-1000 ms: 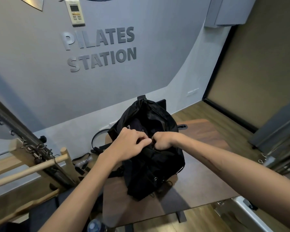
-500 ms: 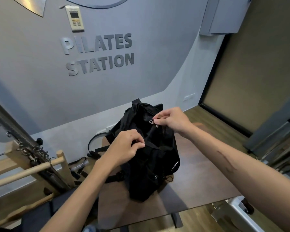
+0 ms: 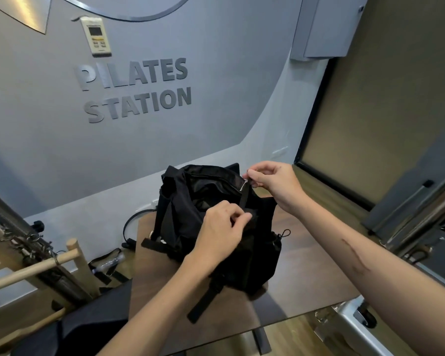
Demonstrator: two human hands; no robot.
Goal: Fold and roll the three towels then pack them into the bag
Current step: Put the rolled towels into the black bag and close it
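Standing at far left: wooden bars [image 3: 28, 271] with a metal spring [image 3: 13, 224] (exercise frame, partly cut off). Black straps [image 3: 108, 265] lie on the floor just beside the bench [image 3: 306, 278]. Bag [image 3: 190, 227], black, sits upright mid-bench, top open; no towels visible, interior too dark to tell. Left hand [image 3: 221, 232] rests on the bag's front, fingers curled and pinching the fabric near the opening. Zipper pull [image 3: 244, 185] is at the bag's upper right edge, raised. Right hand [image 3: 272, 181] pinches that pull between thumb and forefinger. Wall behind carries lettering [image 3: 136, 88] reading "PILATES STATION" and a controller [image 3: 96, 36]. Metal case [image 3: 344, 327] below the bench, right.
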